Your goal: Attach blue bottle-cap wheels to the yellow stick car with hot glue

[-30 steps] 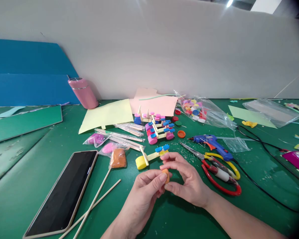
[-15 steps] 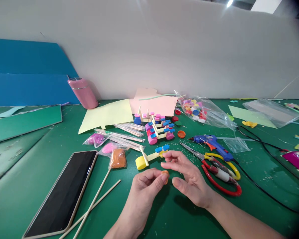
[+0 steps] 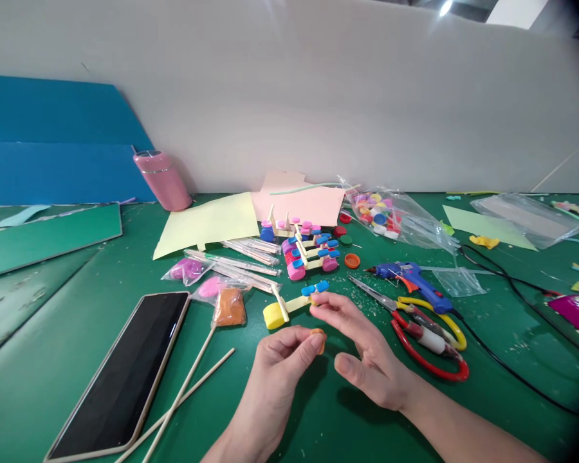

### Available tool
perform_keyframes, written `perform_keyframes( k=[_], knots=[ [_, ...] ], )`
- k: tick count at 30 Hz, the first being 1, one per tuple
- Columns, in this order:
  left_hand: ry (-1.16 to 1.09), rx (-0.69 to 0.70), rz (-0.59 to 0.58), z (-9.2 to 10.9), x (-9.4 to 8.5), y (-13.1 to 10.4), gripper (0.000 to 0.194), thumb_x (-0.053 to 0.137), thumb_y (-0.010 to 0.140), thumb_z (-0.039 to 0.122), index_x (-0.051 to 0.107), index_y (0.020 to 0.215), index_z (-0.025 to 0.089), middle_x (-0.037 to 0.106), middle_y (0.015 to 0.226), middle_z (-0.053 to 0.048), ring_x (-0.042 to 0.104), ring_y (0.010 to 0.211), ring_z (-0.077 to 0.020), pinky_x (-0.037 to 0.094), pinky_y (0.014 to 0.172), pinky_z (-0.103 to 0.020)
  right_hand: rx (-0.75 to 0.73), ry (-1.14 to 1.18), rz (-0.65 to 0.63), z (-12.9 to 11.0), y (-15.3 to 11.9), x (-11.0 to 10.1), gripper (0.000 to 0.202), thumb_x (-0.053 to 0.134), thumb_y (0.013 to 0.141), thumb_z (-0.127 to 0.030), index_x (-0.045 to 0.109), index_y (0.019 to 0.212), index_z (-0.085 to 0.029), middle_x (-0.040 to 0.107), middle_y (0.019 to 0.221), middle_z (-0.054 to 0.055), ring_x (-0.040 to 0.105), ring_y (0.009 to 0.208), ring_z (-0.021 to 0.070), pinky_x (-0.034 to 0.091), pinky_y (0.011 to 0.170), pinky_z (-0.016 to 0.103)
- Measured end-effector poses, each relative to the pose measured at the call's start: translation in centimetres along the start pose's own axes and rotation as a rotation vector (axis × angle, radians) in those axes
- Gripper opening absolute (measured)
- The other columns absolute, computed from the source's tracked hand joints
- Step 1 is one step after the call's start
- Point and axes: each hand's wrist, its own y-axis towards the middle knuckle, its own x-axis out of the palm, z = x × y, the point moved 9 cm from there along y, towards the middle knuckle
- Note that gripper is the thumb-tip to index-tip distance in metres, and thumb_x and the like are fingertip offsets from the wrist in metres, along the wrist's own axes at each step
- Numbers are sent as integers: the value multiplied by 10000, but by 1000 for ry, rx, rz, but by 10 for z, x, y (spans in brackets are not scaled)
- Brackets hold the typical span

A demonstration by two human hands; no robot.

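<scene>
Between thumb and forefinger, my left hand (image 3: 284,370) pinches a small piece of orange clay (image 3: 321,341). My right hand (image 3: 364,350) is open just to its right, thumb apart from the fingers. Its fingertips are at the right end of a small yellow model (image 3: 274,316) with blue pieces and a wooden stick; whether they touch it I cannot tell. A bagged orange clay block (image 3: 230,307) lies left of the model. Behind stand several similar pink and blue models (image 3: 296,269).
A phone (image 3: 120,376) and two crossed sticks (image 3: 188,392) lie at left. Scissors (image 3: 431,337), a blue glue gun (image 3: 415,283) and its black cable are at right. A pink bottle (image 3: 164,181), paper sheets (image 3: 207,222) and a bag of caps (image 3: 381,212) are at the back.
The fingers of my right hand have closed up a little and shifted slightly down at the yellow model. My left hand still pinches the orange clay.
</scene>
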Motion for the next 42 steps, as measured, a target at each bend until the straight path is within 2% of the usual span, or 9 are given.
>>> perform_keyframes(
  k=[5, 10, 13, 17, 22, 26, 34, 37, 42],
  knots=[
    [10, -18, 1, -3, 0, -1, 180, 697, 669, 315, 683, 650, 137, 576, 619, -10, 444, 638, -117, 357, 619, -240, -18, -35, 18, 0, 0, -5, 371, 402, 872, -461, 611, 1108, -266, 402, 1308, 59, 429, 1155, 248, 354, 971, 417],
    [7, -33, 4, -4, 0, 0, 189, 693, 673, 325, 667, 623, 145, 557, 595, 8, 422, 615, -104, 340, 605, -236, -10, -50, 67, 0, 0, -10, 382, 425, 865, -444, 574, 1157, -247, 369, 1324, 66, 433, 1144, 242, 348, 977, 410],
    [22, -31, -6, -3, 1, 0, 196, 683, 683, 329, 665, 633, 140, 556, 599, 3, 426, 619, -108, 342, 607, -239, -27, -69, 36, -1, 1, -6, 331, 429, 868, -425, 629, 1074, -261, 404, 1294, 55, 428, 1148, 245, 350, 973, 411],
    [20, -34, 2, -3, 1, -1, 193, 698, 665, 323, 656, 615, 141, 548, 591, 6, 421, 606, -106, 339, 589, -233, 0, 2, 101, 3, 1, -11, 378, 436, 862, -434, 561, 1166, -247, 409, 1277, 77, 420, 1162, 251, 363, 971, 418],
    [39, -36, -30, -4, 4, -1, 199, 687, 678, 331, 652, 618, 145, 528, 585, 17, 395, 596, -96, 318, 572, -220, 20, 39, 63, 6, 3, -8, 291, 439, 875, -394, 666, 962, -234, 507, 1167, 74, 483, 1096, 237, 395, 933, 403],
    [90, -37, -19, -2, 6, -1, 205, 678, 679, 349, 662, 630, 150, 510, 564, 28, 355, 556, -88, 284, 524, -216, 66, 138, 117, 13, 5, -12, 237, 474, 870, -346, 644, 975, -219, 511, 1155, 80, 488, 1103, 224, 396, 950, 403],
    [423, 173, -5, 14, 8, -2, 227, 612, 720, 364, 664, 649, 154, 441, 556, 23, 342, 544, -114, 268, 498, -238, 106, 126, 106, 20, 7, -7, 110, 563, 826, -238, 666, 819, -200, 540, 1071, 68, 513, 1065, 202, 422, 934, 369],
    [469, 202, -25, 11, 8, -1, 199, 580, 747, 340, 658, 726, 157, 458, 598, 14, 369, 573, -122, 294, 519, -236, 95, 124, 128, 19, 6, -10, 115, 548, 834, -226, 659, 853, -203, 543, 1062, 69, 516, 1056, 196, 435, 919, 362],
    [506, 202, 16, 9, 3, 1, 217, 563, 754, 338, 653, 714, 145, 446, 578, 17, 347, 556, -114, 281, 501, -233, 71, 6, 121, 14, 6, -10, 86, 594, 798, -202, 669, 839, -201, 543, 1063, 70, 525, 1021, 195, 448, 877, 338]
  ],
)
